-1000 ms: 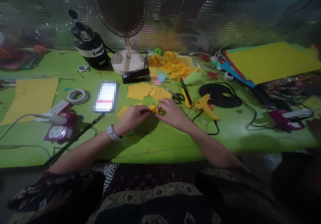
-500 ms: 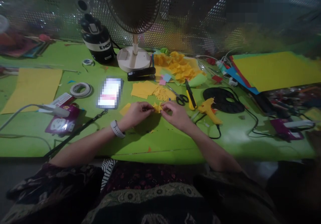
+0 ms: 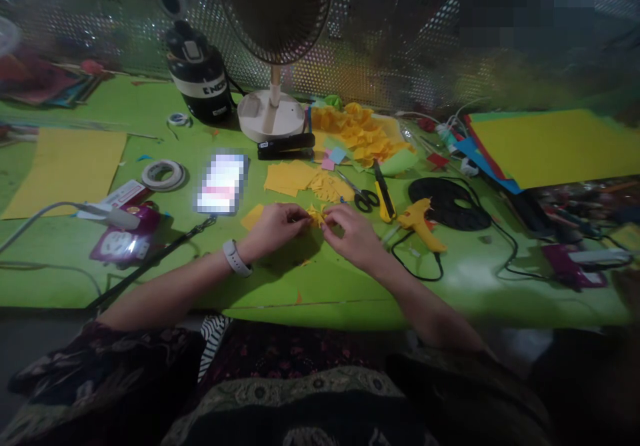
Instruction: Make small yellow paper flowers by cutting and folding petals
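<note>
A small piece of yellow paper with a cut, fringed edge is pinched between my two hands, just above the green table. My left hand, with a pale watch on the wrist, grips its left side between thumb and fingertips. On the other side my right hand pinches it with thumb and forefinger. Behind the hands lie a stack of yellow paper squares and a pile of fringed yellow strips. Another yellow paper shows partly behind my left hand.
Scissors, a yellow cutter knife and a yellow glue gun with its cord lie to the right. A phone, tape roll and power strip are left. Behind stand a stapler, fan and black jug.
The yellow piece has turned a little between my fingertips, and its fringe shows more plainly. Both hands keep their pinch; the whole view has shifted slightly.
</note>
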A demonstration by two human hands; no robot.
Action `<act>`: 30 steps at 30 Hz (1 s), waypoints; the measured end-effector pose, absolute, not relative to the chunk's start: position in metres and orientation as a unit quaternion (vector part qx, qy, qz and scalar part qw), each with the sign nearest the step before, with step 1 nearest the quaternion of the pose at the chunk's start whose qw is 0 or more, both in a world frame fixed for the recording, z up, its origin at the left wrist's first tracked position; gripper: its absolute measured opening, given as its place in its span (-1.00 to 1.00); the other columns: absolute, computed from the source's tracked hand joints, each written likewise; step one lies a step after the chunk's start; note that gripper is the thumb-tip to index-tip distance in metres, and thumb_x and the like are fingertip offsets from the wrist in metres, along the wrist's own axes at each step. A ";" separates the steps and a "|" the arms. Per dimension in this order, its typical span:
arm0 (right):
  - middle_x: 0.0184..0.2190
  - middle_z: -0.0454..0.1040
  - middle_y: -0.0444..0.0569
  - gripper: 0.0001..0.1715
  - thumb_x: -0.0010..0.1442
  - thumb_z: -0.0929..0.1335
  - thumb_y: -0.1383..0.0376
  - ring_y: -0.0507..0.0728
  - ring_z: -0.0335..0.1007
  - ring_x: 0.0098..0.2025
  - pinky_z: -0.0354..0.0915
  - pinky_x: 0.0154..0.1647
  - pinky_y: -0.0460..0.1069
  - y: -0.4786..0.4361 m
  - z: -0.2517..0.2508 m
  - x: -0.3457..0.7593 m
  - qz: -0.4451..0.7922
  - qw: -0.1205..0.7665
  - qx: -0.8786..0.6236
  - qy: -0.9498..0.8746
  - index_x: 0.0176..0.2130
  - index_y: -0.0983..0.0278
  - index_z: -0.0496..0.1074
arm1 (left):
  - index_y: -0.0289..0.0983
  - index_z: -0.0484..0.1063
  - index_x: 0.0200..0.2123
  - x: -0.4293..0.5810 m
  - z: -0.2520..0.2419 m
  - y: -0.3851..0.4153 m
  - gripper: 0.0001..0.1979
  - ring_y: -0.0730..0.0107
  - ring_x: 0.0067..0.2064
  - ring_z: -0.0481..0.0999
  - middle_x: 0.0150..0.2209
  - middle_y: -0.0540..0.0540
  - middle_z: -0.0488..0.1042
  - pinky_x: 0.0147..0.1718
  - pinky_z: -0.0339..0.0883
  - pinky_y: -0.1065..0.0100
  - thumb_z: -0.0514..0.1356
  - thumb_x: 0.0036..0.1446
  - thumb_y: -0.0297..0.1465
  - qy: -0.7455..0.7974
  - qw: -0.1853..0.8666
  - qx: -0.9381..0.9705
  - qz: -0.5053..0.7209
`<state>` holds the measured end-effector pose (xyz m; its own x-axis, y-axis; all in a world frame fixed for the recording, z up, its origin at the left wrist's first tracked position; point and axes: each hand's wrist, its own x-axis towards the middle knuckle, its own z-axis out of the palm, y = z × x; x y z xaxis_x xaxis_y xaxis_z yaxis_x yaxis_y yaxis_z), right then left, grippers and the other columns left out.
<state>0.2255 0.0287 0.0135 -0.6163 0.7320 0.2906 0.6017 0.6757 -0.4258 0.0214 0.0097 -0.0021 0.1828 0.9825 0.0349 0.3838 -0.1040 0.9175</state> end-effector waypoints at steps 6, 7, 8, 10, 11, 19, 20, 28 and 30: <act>-0.22 0.50 0.11 -0.87 0.27 0.27 0.38 0.20 0.43 -0.16 0.41 -0.15 0.11 0.027 0.012 0.225 0.116 0.208 -0.376 -0.895 -0.31 0.27 0.40 | -0.24 0.56 -0.42 0.022 -0.002 0.009 -0.83 0.42 -0.50 0.50 -0.50 -0.05 0.59 -0.51 0.36 0.41 0.23 0.11 -0.29 0.518 0.424 0.643 0.372; -0.22 0.51 0.12 -0.86 0.28 0.27 0.38 0.21 0.44 -0.16 0.40 -0.15 0.12 0.026 0.012 0.225 0.111 0.208 -0.375 -0.897 -0.31 0.28 0.41 | -0.24 0.56 -0.42 0.022 -0.002 0.009 -0.83 0.42 -0.50 0.50 -0.50 -0.06 0.59 -0.51 0.35 0.40 0.23 0.11 -0.29 0.518 0.425 0.643 0.371; -0.22 0.51 0.12 -0.86 0.28 0.27 0.38 0.21 0.44 -0.16 0.41 -0.15 0.12 0.026 0.012 0.224 0.106 0.207 -0.374 -0.898 -0.30 0.28 0.41 | -0.24 0.56 -0.42 0.023 -0.002 0.010 -0.83 0.42 -0.49 0.50 -0.50 -0.06 0.59 -0.51 0.35 0.40 0.23 0.11 -0.29 0.520 0.426 0.642 0.370; -0.22 0.51 0.13 -0.85 0.28 0.26 0.38 0.21 0.44 -0.15 0.41 -0.15 0.13 0.025 0.011 0.224 0.100 0.205 -0.372 -0.900 -0.30 0.28 0.42 | -0.25 0.56 -0.41 0.023 -0.001 0.010 -0.83 0.41 -0.49 0.50 -0.50 -0.06 0.59 -0.51 0.34 0.40 0.23 0.10 -0.29 0.523 0.428 0.641 0.364; -0.21 0.51 0.12 -0.84 0.28 0.26 0.38 0.21 0.44 -0.15 0.41 -0.15 0.13 0.025 0.011 0.224 0.098 0.204 -0.372 -0.900 -0.30 0.28 0.42 | -0.25 0.56 -0.41 0.023 -0.001 0.010 -0.82 0.41 -0.49 0.50 -0.50 -0.06 0.59 -0.51 0.34 0.40 0.22 0.11 -0.29 0.525 0.428 0.641 0.360; -0.21 0.52 0.13 -0.83 0.29 0.26 0.38 0.22 0.45 -0.16 0.40 -0.17 0.12 0.024 0.011 0.223 0.080 0.194 -0.372 -0.904 -0.29 0.31 0.43 | -0.24 0.56 -0.41 0.023 0.000 0.010 -0.83 0.38 -0.46 0.52 -0.48 -0.07 0.60 -0.49 0.36 0.38 0.22 0.09 -0.29 0.536 0.431 0.637 0.348; -0.21 0.52 0.13 -0.83 0.29 0.26 0.38 0.21 0.45 -0.17 0.39 -0.17 0.12 0.024 0.010 0.223 0.077 0.192 -0.372 -0.905 -0.29 0.32 0.44 | -0.25 0.56 -0.40 0.023 -0.001 0.010 -0.83 0.38 -0.46 0.52 -0.47 -0.07 0.60 -0.48 0.36 0.37 0.23 0.09 -0.29 0.538 0.432 0.635 0.348; -0.21 0.54 0.11 -0.84 0.29 0.28 0.37 0.20 0.46 -0.18 0.37 -0.20 0.09 0.024 0.008 0.224 0.035 0.203 -0.356 -0.911 -0.29 0.32 0.44 | -0.29 0.55 -0.40 0.023 0.005 0.009 -0.80 0.41 -0.45 0.50 -0.45 -0.08 0.60 -0.46 0.33 0.40 0.21 0.10 -0.28 0.552 0.434 0.632 0.328; -0.22 0.55 0.11 -0.85 0.29 0.28 0.37 0.20 0.46 -0.19 0.36 -0.21 0.09 0.024 0.008 0.224 0.027 0.207 -0.354 -0.912 -0.29 0.32 0.44 | -0.29 0.55 -0.40 0.023 0.006 0.009 -0.80 0.41 -0.45 0.50 -0.46 -0.08 0.60 -0.46 0.33 0.40 0.21 0.10 -0.28 0.552 0.434 0.632 0.328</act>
